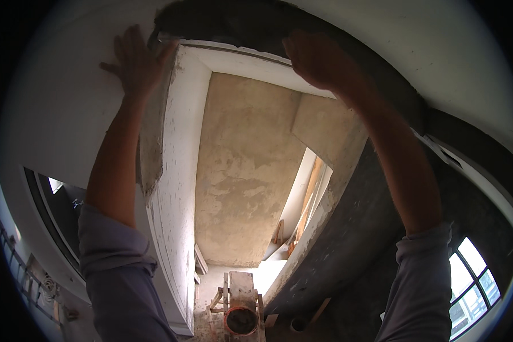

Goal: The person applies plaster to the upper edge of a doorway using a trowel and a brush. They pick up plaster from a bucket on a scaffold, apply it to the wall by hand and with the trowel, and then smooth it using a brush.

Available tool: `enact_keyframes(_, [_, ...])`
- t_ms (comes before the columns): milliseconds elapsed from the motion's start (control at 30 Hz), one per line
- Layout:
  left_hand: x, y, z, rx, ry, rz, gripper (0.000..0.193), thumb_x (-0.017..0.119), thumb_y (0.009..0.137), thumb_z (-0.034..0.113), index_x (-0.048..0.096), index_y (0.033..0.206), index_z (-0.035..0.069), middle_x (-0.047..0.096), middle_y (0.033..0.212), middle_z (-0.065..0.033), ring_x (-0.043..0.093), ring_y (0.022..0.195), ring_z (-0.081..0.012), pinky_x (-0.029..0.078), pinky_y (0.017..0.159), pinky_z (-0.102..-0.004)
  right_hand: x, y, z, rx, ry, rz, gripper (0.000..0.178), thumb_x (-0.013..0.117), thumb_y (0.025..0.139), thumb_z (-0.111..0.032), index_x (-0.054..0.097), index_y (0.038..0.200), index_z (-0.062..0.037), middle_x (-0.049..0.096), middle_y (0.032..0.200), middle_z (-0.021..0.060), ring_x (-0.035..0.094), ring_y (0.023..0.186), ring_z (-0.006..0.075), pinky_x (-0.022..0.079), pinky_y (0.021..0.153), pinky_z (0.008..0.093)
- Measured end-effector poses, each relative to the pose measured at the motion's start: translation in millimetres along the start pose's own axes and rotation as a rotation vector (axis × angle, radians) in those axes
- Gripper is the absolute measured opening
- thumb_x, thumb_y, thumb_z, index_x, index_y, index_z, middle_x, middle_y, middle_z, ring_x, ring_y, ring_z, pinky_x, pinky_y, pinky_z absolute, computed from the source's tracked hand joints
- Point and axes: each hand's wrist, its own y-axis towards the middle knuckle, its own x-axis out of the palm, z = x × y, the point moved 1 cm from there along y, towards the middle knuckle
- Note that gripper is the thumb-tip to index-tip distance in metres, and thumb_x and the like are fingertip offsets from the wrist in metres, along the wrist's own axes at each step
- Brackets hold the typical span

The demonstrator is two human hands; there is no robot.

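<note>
Both my arms reach up to the top of a doorway with a white frame. My left hand is open, its fingers spread against the white wall, with one digit reaching to the opening's upper left corner. My right hand is closed in front of the dark grey plaster band above the opening. Whatever it holds, if anything, is hidden behind the fingers. A thin pale edge strip runs along the plaster's lower border between my hands.
Below, a wooden trestle bench stands in the passage, with a round bucket at its near end. Boards lean beyond a side opening. A dark wall flanks the right, with a gridded window farther right.
</note>
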Motion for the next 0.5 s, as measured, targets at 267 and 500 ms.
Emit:
enact_keyframes(267, [-6,-3,8,-0.026,-0.024,-0.044,0.101,0.043,0.082,0.08,0.023,0.149,0.006,0.026,0.153,-0.0178,0.018,0.144,-0.0374,0.012,0.099,-0.0803,-13,-59,75,0.139,-0.11,-0.31,0.029,0.033,0.1,-0.017,0.054,0.102,0.0029,0.058,0.083,0.0187,0.061,0.071,0.0325,0.051,0.066,0.0432])
enact_keyframes(500, [4,-3,2,-0.012,-0.026,0.041,0.102,0.042,0.081,0.08,0.022,0.149,0.007,0.026,0.154,-0.013,0.02,0.143,-0.0369,0.015,0.097,-0.0808,-42,-186,107,0.545,-0.022,-0.296,0.036,0.038,0.1,-0.024,0.052,0.124,-0.0008,0.057,0.115,0.0245,0.062,0.093,0.0333,0.05,0.08,0.0454])
